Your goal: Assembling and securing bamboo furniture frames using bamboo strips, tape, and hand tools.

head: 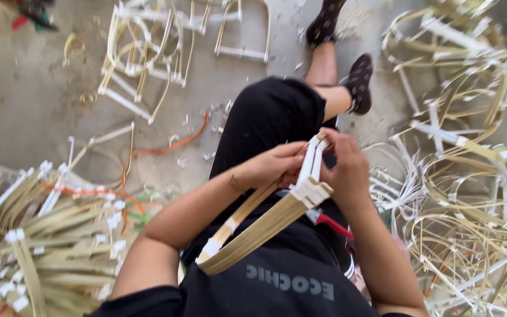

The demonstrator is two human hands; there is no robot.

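Bundle: your bamboo strip bundle [253,226] lies across your lap, taped end up between both hands | Grip: left hand [274,164] and right hand [344,167] each clamped on that end | Risk: thin strips may splay, or splintered edges nick your fingers if the tape band [311,191] slips | Red-handled tool [333,225] under your right wrist could snag

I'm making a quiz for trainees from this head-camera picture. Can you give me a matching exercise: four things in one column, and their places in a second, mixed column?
Things:
1. bundle of bamboo strips
2. red-handled tool
3. orange strip
4. pile of taped strip bundles

Places:
A. on the concrete floor, left of the knee
B. heaped at the lower left
C. held between the left hand and right hand
D. on the lap, under the right forearm

Pairs: 1-C, 2-D, 3-A, 4-B
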